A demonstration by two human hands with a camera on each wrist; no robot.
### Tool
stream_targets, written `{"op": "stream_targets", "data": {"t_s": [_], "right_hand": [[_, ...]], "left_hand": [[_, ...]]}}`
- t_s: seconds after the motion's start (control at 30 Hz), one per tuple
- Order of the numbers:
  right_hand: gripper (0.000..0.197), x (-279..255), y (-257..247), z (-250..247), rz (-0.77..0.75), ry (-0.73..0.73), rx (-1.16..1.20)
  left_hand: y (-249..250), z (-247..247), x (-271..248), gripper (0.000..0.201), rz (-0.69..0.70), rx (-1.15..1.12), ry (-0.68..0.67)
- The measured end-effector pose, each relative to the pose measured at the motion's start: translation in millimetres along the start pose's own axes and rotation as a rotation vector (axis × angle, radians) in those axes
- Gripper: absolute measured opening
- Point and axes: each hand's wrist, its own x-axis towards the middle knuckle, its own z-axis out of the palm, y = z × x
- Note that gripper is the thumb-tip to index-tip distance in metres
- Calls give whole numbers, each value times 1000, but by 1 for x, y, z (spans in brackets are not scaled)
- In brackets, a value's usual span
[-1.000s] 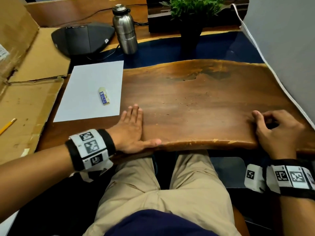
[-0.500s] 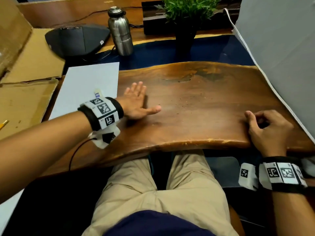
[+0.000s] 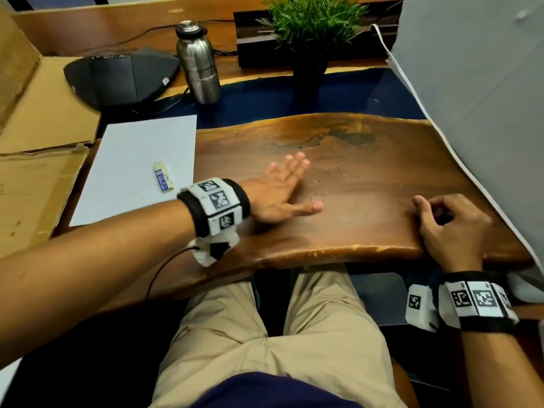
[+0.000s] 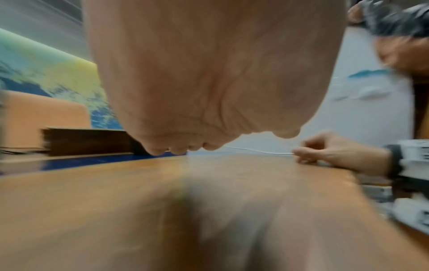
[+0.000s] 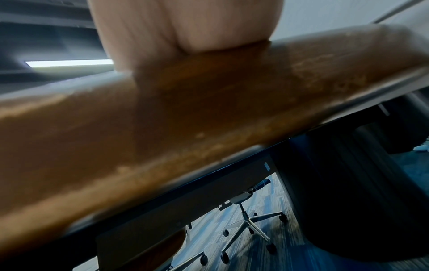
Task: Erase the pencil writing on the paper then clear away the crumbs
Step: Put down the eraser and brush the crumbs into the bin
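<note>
A: Where is the left hand (image 3: 278,191)?

B: It lies flat on the wooden slab (image 3: 368,207), palm down, fingers straight and close together, thumb stuck out to the right. It holds nothing. The left wrist view shows the palm just over the wood, though much of it is blurred.

A: And the crumbs?

B: The eraser crumbs (image 3: 326,179), small dark specks, are scattered on the wood just past the fingertips and to the right of them, between the two hands.

A: The paper?

B: The white paper (image 3: 132,160) lies flat to the left of that hand, near its wrist band, partly on the slab. I can make out no pencil marks on it from here. The eraser (image 3: 163,181) rests on the paper, between the sheet's middle and the left wrist.

A: What about the right hand (image 3: 454,228)?

B: It rests on the near right edge of the slab, well apart from the left, fingers curled inward with the thumb pointing up the board. Whether anything is inside the curl I cannot tell; the right wrist view shows only the heel of the hand (image 5: 185,27) against the slab's edge
</note>
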Motion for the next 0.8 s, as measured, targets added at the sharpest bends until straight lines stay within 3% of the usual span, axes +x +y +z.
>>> {"op": "stream_targets", "data": {"t_s": [0.13,0.2,0.3,0.4,0.6,0.7,0.8], "right_hand": [[29,0,2,2,-16,17,-10],[29,1,1,2,-14,14,-7],[29,0,1,2,-26,22,-12],[30,0,2,2,-20,23,-19],[29,0,0,0,-17,16,-2],[28,1,-1,0,-21,12,2],[24,1,0,1,-59,1,28]], "left_hand": [[-51,-11,-7,119,-311,127,-62],[-57,-7,-5,123,-357,150,-92],[-32,6,4,133,-251,115,-107],[9,17,19,130,-88,119,-125],[52,-1,41,95,144,-52,-184],[28,-18,45,92,95,-104,-97],[-8,-34,56,94,-108,-53,-70]]}}
